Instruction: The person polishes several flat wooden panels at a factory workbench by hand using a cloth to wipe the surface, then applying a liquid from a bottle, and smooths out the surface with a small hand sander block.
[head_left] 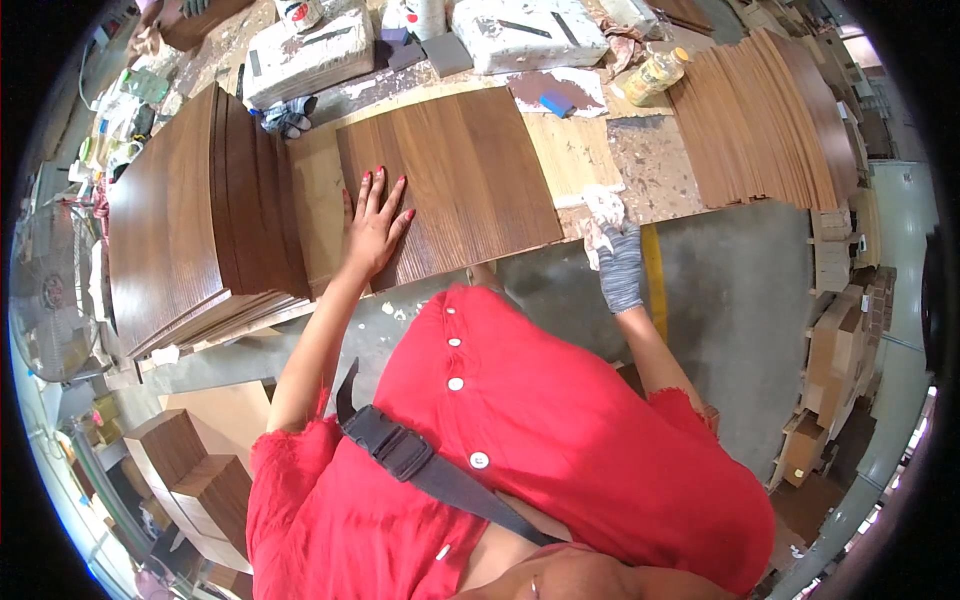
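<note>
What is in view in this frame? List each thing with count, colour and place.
wood panel: one, brown, flat on the workbench in front of the person
workbench: one, pale, paint-stained, across the top
stacked panels: one pile, dark brown, left end of the bench
veneer strips: one fanned pile, brown, right end of the bench
bottle: one, yellowish, beside the strips
sanding block: one, blue, behind the panel
fan: one, grey, far left
cardboard boxes: several, tan, right
left hand: bare, flat on the panel
right hand: grey glove, holding a white rag at the bench edge
</note>
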